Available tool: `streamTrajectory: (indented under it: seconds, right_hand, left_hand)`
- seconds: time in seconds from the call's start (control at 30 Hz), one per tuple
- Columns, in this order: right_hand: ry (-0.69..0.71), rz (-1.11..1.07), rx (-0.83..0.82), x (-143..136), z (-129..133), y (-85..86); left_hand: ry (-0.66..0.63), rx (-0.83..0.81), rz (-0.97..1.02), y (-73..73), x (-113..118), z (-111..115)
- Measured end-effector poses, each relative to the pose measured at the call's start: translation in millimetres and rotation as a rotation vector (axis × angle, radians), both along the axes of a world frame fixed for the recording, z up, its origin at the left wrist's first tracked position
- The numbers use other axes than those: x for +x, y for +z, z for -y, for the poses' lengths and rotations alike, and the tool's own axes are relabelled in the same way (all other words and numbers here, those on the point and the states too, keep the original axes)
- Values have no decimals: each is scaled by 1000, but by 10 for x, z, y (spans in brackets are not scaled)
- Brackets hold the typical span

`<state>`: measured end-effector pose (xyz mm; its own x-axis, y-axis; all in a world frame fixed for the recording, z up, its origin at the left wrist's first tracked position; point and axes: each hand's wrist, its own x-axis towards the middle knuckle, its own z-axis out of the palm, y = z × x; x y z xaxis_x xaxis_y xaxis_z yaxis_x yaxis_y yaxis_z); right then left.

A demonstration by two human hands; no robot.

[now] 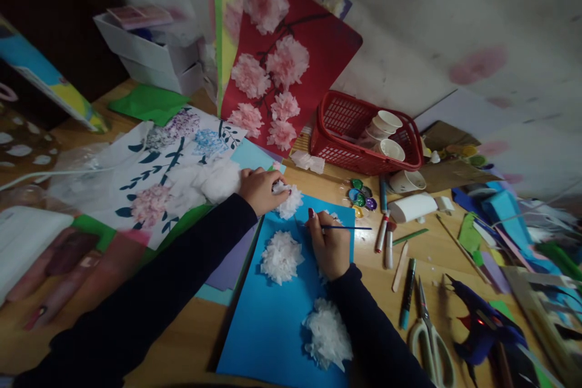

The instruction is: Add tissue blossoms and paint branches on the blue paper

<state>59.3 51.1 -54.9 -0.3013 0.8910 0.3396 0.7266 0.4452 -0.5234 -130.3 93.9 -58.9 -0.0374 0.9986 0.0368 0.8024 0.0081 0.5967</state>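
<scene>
red basket (359,157) holds paper cups (389,122); right grip (330,245) pinches thin brush (352,228), left grip (261,191) pinches white flower (291,203) at blue sheet's (259,327) top edge.

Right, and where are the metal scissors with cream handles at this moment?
In the head view they lie at the lower right, on the person's right side of the wooden table, between the black-and-teal marker and the dark blue glue gun.
</scene>
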Motion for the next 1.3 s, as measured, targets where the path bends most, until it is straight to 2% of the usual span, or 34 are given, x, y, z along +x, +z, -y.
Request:
streamTrajectory:
  seconds: [0.17, 0.33, 0.9, 1.17, 1.3]
  right_hand:
    - [0, 64, 12, 18, 18, -21]
    - [-24, 30, 35, 11, 13, -14]
    - [34, 104, 70, 25, 3, -33]
    - [-31, 48, 68, 42, 21, -14]
    - [10, 49, 71, 29, 2, -11]
  left_hand:
    - [0, 14, 1, -26, -2, -2]
    - [3, 18, 0, -34, -1, -7]
    - [-2, 21, -1, -34, -6, -6]
    - [-2, 24, -9, -33, 0, -1]
    - [-1, 20, -13, -31, -2, -3]
